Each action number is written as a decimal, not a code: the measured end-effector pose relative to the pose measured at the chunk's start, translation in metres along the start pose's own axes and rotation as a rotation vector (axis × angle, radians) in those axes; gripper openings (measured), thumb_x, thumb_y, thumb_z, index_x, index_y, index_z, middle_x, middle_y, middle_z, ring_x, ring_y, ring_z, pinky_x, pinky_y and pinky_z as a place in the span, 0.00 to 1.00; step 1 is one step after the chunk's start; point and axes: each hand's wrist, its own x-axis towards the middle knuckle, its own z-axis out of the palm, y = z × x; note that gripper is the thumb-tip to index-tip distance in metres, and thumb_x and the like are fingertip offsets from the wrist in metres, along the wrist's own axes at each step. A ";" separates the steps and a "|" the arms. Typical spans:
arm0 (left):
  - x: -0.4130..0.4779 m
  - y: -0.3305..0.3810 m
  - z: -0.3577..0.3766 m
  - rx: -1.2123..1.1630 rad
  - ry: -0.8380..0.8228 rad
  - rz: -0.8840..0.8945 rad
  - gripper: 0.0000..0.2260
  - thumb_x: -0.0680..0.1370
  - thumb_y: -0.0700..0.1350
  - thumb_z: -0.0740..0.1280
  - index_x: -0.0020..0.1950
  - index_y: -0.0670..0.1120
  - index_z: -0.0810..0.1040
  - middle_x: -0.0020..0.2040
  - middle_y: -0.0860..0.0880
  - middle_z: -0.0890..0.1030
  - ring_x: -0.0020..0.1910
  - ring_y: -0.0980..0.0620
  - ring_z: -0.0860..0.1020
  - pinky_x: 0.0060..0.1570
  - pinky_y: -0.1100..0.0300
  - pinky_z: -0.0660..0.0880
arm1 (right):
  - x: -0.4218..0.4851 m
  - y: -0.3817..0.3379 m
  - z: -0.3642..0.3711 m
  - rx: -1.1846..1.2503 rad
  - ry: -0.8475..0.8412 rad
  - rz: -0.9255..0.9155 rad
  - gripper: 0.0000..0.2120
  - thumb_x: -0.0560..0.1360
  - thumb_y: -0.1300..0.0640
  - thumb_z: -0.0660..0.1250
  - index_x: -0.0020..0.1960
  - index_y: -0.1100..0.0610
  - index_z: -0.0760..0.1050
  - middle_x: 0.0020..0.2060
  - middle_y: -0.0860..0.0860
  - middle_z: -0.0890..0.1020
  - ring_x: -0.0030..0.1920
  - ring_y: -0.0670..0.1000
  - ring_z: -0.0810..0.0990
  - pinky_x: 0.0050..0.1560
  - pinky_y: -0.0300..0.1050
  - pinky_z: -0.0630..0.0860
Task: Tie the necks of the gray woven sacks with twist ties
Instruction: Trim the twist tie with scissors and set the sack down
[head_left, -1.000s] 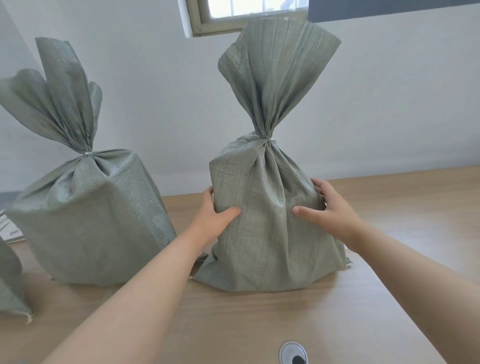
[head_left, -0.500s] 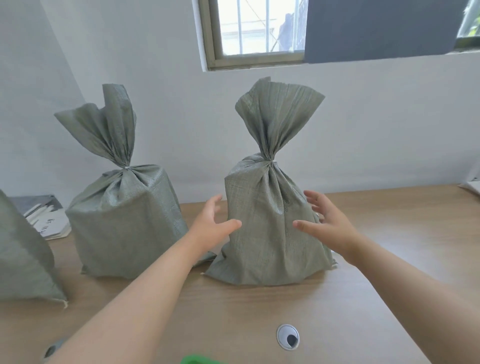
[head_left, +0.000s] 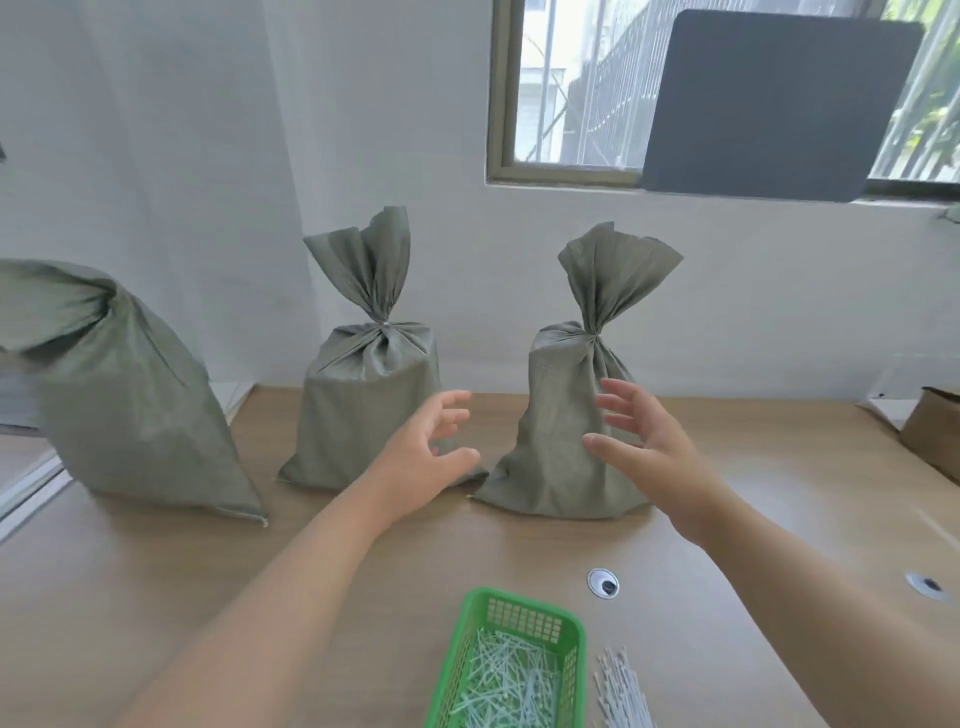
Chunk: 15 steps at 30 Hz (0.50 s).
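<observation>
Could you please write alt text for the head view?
Both open hands, left and right, hover empty by the right sack, its neck cinched. Two more sacks stand left; a green basket of ties sits near.

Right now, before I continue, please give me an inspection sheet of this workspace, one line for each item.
Surface: wooden table, with two round cable ports.
Job's things: three gray sacks. The right sack and the middle sack stand upright with cinched necks; the left sack leans, and its neck tie cannot be seen.
Ties: green basket of white ties near the front edge; loose ties beside it.
Clutter: brown cardboard at the right edge.
Grippers: left hand and right hand open, empty, fingers spread, on either side of the right sack, not gripping it.
Cables: nothing seen.
Surroundings: white wall, window, dark panel in front of it.
</observation>
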 end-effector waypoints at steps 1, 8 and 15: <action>-0.016 -0.002 -0.014 0.010 0.000 0.011 0.25 0.76 0.42 0.69 0.69 0.61 0.68 0.67 0.58 0.75 0.68 0.60 0.71 0.69 0.56 0.67 | -0.013 -0.014 0.011 0.005 0.007 -0.007 0.27 0.75 0.59 0.73 0.69 0.42 0.69 0.64 0.42 0.76 0.66 0.46 0.74 0.67 0.48 0.71; -0.118 -0.032 -0.124 0.037 0.041 0.049 0.26 0.75 0.43 0.70 0.70 0.62 0.68 0.66 0.61 0.75 0.66 0.64 0.72 0.68 0.55 0.69 | -0.090 -0.089 0.098 0.032 0.062 -0.026 0.31 0.70 0.52 0.74 0.70 0.44 0.70 0.64 0.44 0.77 0.66 0.46 0.75 0.65 0.48 0.73; -0.173 -0.056 -0.187 -0.019 0.105 0.035 0.26 0.77 0.42 0.69 0.69 0.63 0.68 0.65 0.64 0.75 0.66 0.65 0.72 0.68 0.56 0.69 | -0.119 -0.123 0.179 0.016 0.006 -0.059 0.29 0.75 0.61 0.73 0.71 0.45 0.68 0.66 0.44 0.76 0.66 0.43 0.73 0.63 0.44 0.74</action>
